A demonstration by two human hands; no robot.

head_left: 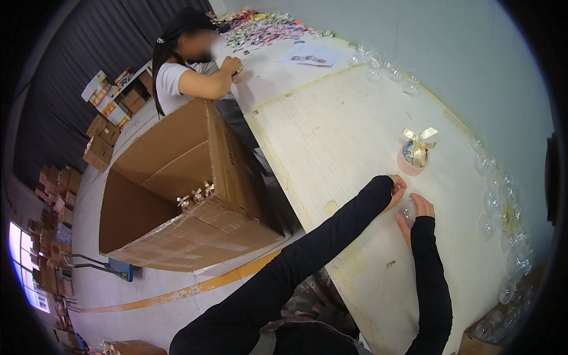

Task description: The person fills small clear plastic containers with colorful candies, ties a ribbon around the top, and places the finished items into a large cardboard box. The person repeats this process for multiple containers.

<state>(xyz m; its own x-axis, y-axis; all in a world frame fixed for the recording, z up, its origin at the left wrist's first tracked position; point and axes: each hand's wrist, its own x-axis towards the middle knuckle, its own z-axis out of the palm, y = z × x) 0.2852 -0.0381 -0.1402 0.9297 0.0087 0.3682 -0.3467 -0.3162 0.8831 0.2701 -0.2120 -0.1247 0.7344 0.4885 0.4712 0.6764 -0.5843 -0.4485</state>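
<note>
My right hand [422, 208] is curved around a clear plastic ball or dome [407, 209], thumb on one side and fingers on the other. Close beside it, my left hand [398, 188] has its fingers curled together at the far left of the clear piece. What they pinch, if anything, is too small to make out, and the black sleeve hides part of that hand. Just beyond both hands a small round pink box [408, 163] stands upright on the white table [355, 148], topped with a shiny gold ribbon bow [419, 142].
Clear plastic domes [493, 204] line the table's right edge by the wall. Left of the table is a large open cardboard box [195, 236] with several bow-topped pieces [198, 194] inside. A co-worker [195, 80] sits beyond it, near a colourful heap of small packets [266, 29] and a paper sheet [309, 54].
</note>
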